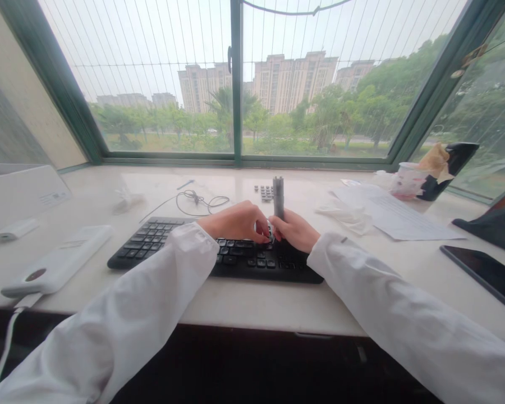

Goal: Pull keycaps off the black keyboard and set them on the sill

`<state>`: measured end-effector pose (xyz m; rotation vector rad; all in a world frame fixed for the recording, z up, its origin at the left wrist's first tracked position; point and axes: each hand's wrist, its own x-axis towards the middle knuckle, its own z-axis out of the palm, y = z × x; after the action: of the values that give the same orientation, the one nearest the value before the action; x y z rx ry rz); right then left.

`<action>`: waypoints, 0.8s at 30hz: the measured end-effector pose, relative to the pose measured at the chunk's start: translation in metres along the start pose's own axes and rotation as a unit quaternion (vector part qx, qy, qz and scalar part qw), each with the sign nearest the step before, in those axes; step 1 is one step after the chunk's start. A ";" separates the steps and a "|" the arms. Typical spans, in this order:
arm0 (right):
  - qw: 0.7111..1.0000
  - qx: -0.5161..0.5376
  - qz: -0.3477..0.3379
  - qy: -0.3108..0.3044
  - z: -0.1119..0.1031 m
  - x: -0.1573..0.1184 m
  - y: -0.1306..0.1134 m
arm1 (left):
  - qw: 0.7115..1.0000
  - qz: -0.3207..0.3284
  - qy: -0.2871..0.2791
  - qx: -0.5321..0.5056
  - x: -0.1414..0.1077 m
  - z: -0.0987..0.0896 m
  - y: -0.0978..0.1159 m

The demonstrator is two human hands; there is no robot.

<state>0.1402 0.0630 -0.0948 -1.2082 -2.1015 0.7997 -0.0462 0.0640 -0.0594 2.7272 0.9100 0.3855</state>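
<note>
A black keyboard (pixel 151 238) lies on the white sill in front of me. My right hand (pixel 297 230) is wrapped round a dark grey stick-shaped tool (pixel 278 196), which stands upright with its notched end on top. The tool's lower end is hidden by my fingers, over the right part of the keyboard. Close beside it, my left hand (pixel 244 221) bends down over the keys with fingertips pinched together. Whatever is between those fingertips cannot be made out. Just behind the hands, several loose keycaps (pixel 267 193) lie in rows on the sill.
A thin black cable (pixel 202 202) lies behind the keyboard. To the left are a white power bank (pixel 63 261) with a cord and a white box (pixel 21 185). Rightward lie papers (pixel 404 213), crumpled tissue (pixel 349 216), a paper cup (pixel 408 180) and a phone (pixel 483 275).
</note>
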 end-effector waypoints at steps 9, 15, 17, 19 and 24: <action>0.998 -0.031 -0.055 0.024 0.004 0.000 0.001 | 0.999 -0.028 0.008 -0.041 0.000 0.004 -0.009; 0.983 -0.094 -0.149 0.053 0.003 -0.008 0.003 | 0.996 -0.041 -0.020 -0.078 -0.002 0.001 -0.009; 0.980 -0.100 -0.164 0.059 0.003 -0.009 0.003 | 0.996 -0.036 -0.021 -0.082 -0.002 0.001 -0.010; 0.979 -0.099 -0.165 0.064 0.003 -0.009 0.004 | 0.995 -0.031 -0.025 -0.087 -0.002 0.001 -0.010; 0.985 -0.094 -0.131 0.064 0.003 -0.007 0.001 | 0.996 -0.024 -0.023 -0.088 -0.001 0.003 -0.013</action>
<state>0.1419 0.0562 -0.0987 -1.0174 -2.2054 0.4038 -0.0535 0.0729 -0.0668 2.5389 0.8846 0.3724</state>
